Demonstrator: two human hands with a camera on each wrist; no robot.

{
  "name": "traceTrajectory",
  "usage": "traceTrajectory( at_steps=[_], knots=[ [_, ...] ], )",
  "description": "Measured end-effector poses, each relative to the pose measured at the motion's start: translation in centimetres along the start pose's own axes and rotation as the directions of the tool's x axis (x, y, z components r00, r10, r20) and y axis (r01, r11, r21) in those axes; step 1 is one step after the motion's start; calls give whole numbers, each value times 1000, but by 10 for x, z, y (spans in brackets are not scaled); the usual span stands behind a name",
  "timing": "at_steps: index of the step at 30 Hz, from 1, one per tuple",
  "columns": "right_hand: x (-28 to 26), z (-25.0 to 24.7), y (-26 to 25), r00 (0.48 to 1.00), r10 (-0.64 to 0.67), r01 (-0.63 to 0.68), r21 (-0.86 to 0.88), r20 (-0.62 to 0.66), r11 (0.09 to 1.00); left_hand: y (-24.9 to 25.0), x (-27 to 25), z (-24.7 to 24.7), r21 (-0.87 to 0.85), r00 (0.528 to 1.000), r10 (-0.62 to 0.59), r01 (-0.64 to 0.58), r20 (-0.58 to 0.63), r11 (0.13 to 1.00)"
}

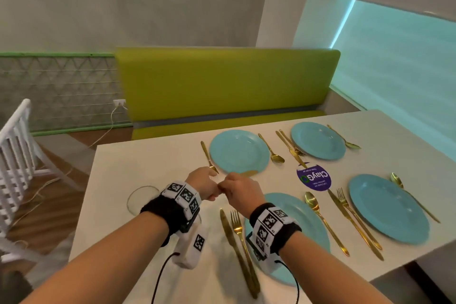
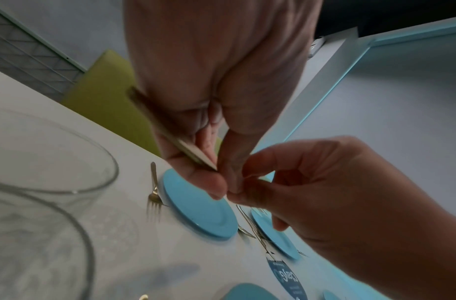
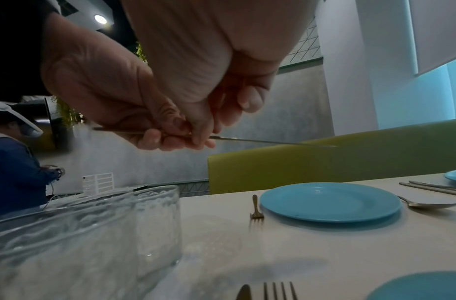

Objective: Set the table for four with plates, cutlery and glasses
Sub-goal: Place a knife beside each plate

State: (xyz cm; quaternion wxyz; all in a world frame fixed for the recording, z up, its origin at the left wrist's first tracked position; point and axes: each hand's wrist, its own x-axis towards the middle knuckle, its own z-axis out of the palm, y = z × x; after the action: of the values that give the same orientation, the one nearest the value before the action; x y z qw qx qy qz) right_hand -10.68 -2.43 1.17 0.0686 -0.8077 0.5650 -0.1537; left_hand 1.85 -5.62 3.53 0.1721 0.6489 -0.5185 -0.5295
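A white rectangular table point(image 1: 148, 163) stands against a lime-green padded bench point(image 1: 222, 86), with a pale wall behind it.

Above the table's left half I hold a slim gold knife point(image 3: 273, 141) level in the air, both hands closed on it. My left hand point(image 1: 206, 186) has its fingers curled round the handle end, and my right hand point(image 1: 240, 192) pinches the shaft just beside it, knuckles touching; the blade sticks out beyond my right hand over the near rim of the round light-blue plate point(image 1: 238, 152) at the far left setting.

That plate has a gold fork point(image 1: 208, 157) lying along its left side and a gold spoon point(image 1: 271, 148) on its right. The far right blue plate point(image 1: 318, 140) has a knife and fork to its left and a spoon to its right. The near left blue plate point(image 1: 308, 224), partly under my right wrist, has a knife and fork point(image 1: 237, 232) along its left side and a spoon point(image 1: 320, 217) on its right. The near right blue plate point(image 1: 388, 208) is laid the same way.

A round purple sticker point(image 1: 313, 177) sits in the middle of the table between the four plates. A clear textured glass bowl point(image 3: 75, 239) stands near the table's left edge, below my left wrist.
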Motion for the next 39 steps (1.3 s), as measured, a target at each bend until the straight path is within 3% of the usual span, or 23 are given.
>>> traceTrajectory(
  at_steps=[6, 13, 17, 20, 23, 30, 32, 37, 39],
  knots=[
    [-1, -2, -24, 998, -55, 56, -47, 20, 997, -12, -11, -25, -11, 992, 24, -23, 125, 1000],
    [31, -6, -20, 987, -143, 136, -91, -73, 987, -5, 7, -51, -67, 996, 64, -59, 66, 996],
    [65, -1, -9, 988, 131, -130, -16, 80, 991, 2, 27, -76, 44, 989, 92, -87, -114, 995],
    [92, 5, 1, 931, 335, -346, 56, 148, 937, 3, 40, -96, -4, 960, 87, -91, -266, 996],
    [123, 18, 11, 863, 461, -489, 112, 207, 865, 3, 53, -110, -19, 942, 72, -83, -329, 996],
    [176, 61, 21, 758, 569, -594, -23, 318, 804, -3, 80, -121, -131, 956, 16, -57, -292, 990],
    [181, 72, 22, 707, 606, -641, -33, 364, 767, -5, 86, -122, -159, 958, 0, -48, -286, 986],
    [189, 95, 29, 647, 665, -733, 64, 373, 677, -9, 98, -125, -207, 961, -27, -32, -274, 978],
    [192, 100, 31, 648, 667, -747, 137, 369, 650, -10, 101, -126, -211, 961, -26, -34, -276, 977]
  ],
)
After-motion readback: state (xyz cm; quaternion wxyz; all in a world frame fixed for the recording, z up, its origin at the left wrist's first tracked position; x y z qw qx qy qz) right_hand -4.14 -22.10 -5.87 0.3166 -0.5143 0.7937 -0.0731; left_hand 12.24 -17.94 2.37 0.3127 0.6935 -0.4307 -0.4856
